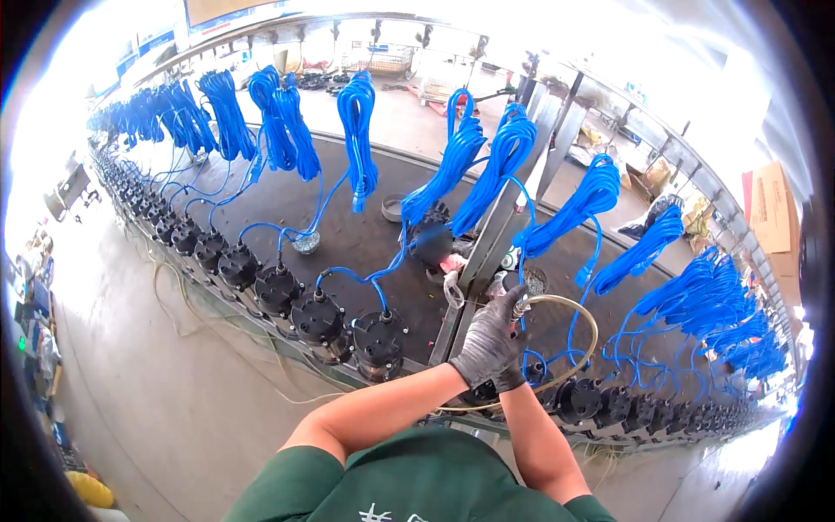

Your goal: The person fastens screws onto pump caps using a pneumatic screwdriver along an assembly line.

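My left hand (489, 346), in a grey glove, is closed around the end of a clear air hose (595, 335), where a metal fitting (520, 306) shows above the fingers. Any tool body below the fitting is hidden by the glove. Lower and partly behind it is my right hand (510, 378), also gloved, its fingers out of sight. Both hands are over the near row of black-topped cylindrical units, close to one black unit (480, 396). From the fitting the hose loops right and runs back under my forearms.
Coiled blue cables (357, 139) hang from an overhead rail, with leads down to the black units (379, 335). A metal post (496, 235) rises beside my hands. Bowls of small parts (306, 242) sit on the dark bench (348, 235). Cardboard boxes (771, 209) stand far right.
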Demonstrator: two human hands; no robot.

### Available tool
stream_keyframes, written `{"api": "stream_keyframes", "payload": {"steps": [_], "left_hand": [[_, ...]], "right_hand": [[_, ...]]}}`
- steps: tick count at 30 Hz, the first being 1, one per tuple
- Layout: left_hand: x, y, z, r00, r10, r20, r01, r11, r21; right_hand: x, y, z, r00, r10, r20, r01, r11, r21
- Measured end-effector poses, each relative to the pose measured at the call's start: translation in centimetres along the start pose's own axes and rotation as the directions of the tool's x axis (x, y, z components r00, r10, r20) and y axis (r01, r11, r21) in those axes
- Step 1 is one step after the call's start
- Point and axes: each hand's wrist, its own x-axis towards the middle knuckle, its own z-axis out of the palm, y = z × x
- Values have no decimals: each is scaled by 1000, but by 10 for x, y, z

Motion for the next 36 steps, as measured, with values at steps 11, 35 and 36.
{"api": "stream_keyframes", "payload": {"steps": [11,35,36], "left_hand": [[0,-9,7,994,46,-102,-42,998,44],[0,-36,-5,973,42,229,28,956,-293],[0,-37,-4,975,61,215,4,958,-287]], "right_hand": [[1,-1,-5,1000,-2,-1,2,999,-39],[-2,0,-7,1000,-5,-2,5,999,-41],[-1,-1,-7,1000,-6,0,6,999,-41]]}}
